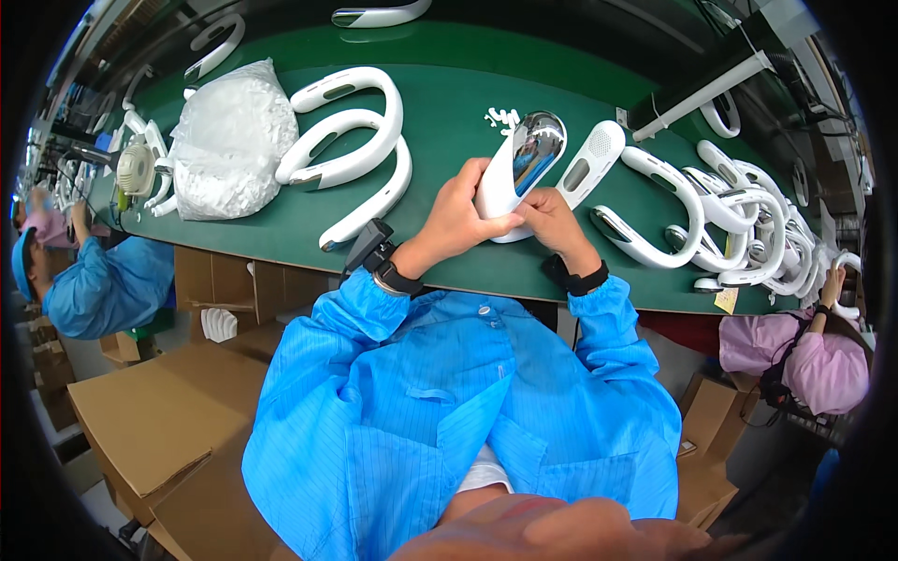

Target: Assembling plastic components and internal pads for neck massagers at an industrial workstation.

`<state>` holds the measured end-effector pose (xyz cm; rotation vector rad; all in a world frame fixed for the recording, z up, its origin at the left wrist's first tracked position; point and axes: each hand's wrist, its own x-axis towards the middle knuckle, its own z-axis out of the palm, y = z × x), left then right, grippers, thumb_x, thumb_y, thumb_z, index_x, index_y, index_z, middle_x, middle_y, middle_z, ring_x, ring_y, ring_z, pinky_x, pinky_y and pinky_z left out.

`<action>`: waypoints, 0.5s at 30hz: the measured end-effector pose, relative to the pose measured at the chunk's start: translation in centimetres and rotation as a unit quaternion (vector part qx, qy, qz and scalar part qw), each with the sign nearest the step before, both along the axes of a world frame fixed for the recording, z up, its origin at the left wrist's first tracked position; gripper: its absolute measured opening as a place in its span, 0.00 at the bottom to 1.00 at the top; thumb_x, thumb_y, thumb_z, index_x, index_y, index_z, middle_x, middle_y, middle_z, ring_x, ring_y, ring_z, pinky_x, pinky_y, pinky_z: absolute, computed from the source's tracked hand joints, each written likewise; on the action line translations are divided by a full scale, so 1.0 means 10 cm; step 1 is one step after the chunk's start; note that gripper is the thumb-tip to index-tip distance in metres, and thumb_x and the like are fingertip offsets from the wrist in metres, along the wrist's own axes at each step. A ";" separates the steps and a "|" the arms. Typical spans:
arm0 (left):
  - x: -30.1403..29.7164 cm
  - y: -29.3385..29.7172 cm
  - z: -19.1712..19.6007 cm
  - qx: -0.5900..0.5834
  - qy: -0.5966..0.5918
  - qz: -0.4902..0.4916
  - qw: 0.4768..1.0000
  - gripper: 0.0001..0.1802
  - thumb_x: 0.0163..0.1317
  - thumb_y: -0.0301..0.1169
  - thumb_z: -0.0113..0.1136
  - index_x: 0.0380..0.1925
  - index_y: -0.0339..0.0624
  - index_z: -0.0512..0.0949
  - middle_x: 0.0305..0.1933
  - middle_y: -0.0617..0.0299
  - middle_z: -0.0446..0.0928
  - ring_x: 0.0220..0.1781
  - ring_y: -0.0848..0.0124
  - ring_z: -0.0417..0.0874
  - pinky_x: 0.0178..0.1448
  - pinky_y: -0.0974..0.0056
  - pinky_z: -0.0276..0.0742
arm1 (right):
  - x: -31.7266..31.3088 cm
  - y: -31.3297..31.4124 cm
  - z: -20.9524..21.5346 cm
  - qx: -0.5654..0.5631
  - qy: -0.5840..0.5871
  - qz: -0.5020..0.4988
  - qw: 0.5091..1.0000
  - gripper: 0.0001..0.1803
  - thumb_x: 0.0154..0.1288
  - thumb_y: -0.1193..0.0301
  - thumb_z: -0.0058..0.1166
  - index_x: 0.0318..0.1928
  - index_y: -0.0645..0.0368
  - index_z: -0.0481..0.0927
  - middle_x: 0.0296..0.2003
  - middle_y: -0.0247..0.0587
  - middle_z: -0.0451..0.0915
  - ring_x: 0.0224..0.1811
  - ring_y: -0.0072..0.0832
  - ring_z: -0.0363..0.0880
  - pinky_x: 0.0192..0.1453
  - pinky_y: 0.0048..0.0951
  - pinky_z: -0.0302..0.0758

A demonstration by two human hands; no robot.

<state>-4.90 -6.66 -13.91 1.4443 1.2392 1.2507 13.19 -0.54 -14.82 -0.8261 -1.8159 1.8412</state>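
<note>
Over the near part of the green worktable (449, 103), both hands are closed on a white neck fan (499, 187) with a shiny mirror-like end. My left hand (456, 217) grips its left side, the thumb lying across the front. On the lower right, my right hand (558, 224) has its fingers pressed against the fan. A white perforated arm (595, 159) with a grey oval slot shows just behind the right hand; whether it belongs to the held fan I cannot tell. Several small white plastic pieces (502, 117) lie just beyond the held fan.
Several white neck fans (379, 131) lie left of my hands, beside a clear bag (234, 140) of white parts. More neck fans (748, 220) are piled on the right. Co-workers sit at both sides. A cardboard box (159, 411) stands at lower left, and a post (702, 93) rises at far right.
</note>
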 end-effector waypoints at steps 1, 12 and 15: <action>0.00 -0.01 -0.02 0.001 0.001 -0.004 1.000 0.37 0.44 0.34 0.72 0.53 0.34 0.65 0.46 0.56 0.75 0.47 0.71 0.77 0.52 0.66 0.73 | 0.00 -0.02 0.03 -0.016 0.004 -0.005 1.000 0.13 0.65 0.69 0.51 0.42 0.64 0.82 0.32 0.32 0.82 0.33 0.17 0.75 0.39 0.20 0.72; 0.02 -0.13 -0.06 0.009 -0.003 -0.010 1.000 0.39 0.43 0.30 0.75 0.55 0.35 0.64 0.47 0.58 0.73 0.47 0.73 0.77 0.51 0.66 0.76 | -0.12 -0.26 -0.09 -0.147 0.120 -0.137 0.972 0.10 0.60 0.74 0.54 0.39 0.66 0.83 0.31 0.36 0.82 0.32 0.17 0.76 0.38 0.20 0.72; 0.03 -0.22 -0.10 -0.043 -0.072 -0.014 0.996 0.39 0.44 0.29 0.75 0.55 0.35 0.63 0.47 0.58 0.73 0.45 0.74 0.77 0.49 0.67 0.77 | -0.10 -0.32 -0.07 -0.120 0.070 -0.167 0.976 0.10 0.60 0.73 0.55 0.38 0.67 0.83 0.30 0.36 0.83 0.30 0.17 0.76 0.35 0.19 0.71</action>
